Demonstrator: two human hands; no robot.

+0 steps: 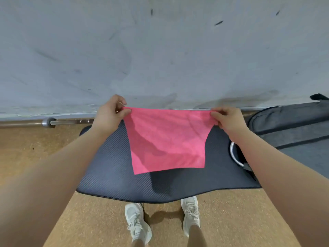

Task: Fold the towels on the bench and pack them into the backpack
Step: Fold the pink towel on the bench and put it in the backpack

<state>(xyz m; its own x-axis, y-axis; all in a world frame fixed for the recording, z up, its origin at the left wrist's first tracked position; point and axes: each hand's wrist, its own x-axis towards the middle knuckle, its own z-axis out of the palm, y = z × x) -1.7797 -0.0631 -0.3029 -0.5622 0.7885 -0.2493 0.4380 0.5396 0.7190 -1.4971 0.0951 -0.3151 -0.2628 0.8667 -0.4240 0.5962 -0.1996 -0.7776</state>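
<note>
Both grips, left hand and right hand, pinch one pink towel over bench.

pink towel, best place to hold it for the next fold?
Likely the two top corners, one per side, as now: left hand and right hand pinch the pink towel there, so it hangs flat above the bench with its bottom edge free.
</note>
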